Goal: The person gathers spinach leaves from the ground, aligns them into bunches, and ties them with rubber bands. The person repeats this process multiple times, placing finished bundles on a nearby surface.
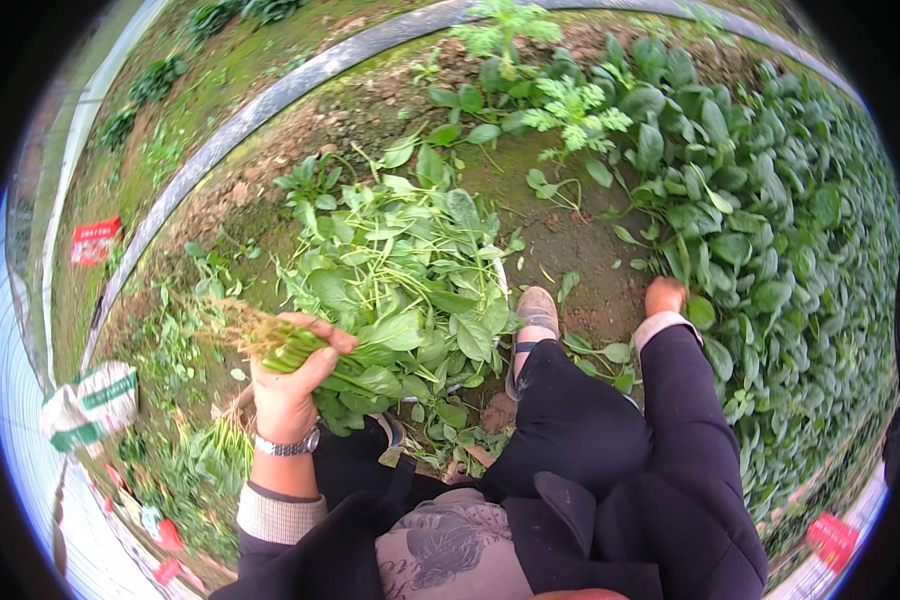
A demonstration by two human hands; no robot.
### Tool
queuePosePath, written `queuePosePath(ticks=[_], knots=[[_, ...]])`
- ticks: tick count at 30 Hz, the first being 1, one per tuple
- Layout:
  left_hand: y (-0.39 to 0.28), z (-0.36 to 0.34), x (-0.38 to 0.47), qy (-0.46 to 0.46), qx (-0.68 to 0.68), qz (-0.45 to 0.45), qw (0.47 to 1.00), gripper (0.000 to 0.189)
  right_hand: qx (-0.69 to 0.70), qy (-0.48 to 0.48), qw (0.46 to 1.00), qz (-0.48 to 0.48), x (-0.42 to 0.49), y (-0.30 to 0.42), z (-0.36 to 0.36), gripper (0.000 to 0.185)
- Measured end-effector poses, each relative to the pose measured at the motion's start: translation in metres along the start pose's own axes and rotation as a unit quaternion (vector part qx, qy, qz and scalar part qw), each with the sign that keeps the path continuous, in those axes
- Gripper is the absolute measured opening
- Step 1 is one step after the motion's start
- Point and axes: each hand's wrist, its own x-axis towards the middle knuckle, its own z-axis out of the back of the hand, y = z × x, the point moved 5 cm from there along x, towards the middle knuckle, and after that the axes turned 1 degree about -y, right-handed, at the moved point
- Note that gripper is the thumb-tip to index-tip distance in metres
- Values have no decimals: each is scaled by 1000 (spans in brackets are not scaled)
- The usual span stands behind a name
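My left hand (291, 382), with a metal-band watch at the wrist, grips a bunch of spinach (292, 352) by the stems. Its pale roots point left and its leaves spread to the right. Under and beyond those leaves lies a heap of loose leaves and stems (397, 247); a white rim (501, 277) shows at its right side. Low at the near edge of the standing spinach bed (765, 217) is my right hand (666, 296). Its fingers are turned away and partly hidden, so whether they hold a stem cannot be told.
A dark flat hose or strip (300, 86) curves across the far side. Feathery weeds (577, 112) grow beyond the bare soil (570, 240). On the left lie a red packet (96, 240), a white-and-green sack (94, 405) and bundled greens with roots (221, 450). My shoe (538, 311) stands beside the heap.
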Motion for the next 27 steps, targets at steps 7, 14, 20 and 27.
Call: queuePosePath(ticks=[7, 14, 20, 27], knots=[[-1, 3, -2, 11, -14, 5, 1000, 26, 174, 130, 975, -57, -23, -15, -25, 32], [-9, 20, -22, 5, -23, -45, 999, 30, 316, 67, 946, -6, -109, 4, 95, 59], [-24, 24, -36, 52, -58, -97, 992, 31, 600, -45, 790, 118, -130, 0, 183, 57], [-29, 40, -60, 63, -147, -94, 983, 29, 809, -104, 475, 330, -209, 18, 377, 34]])
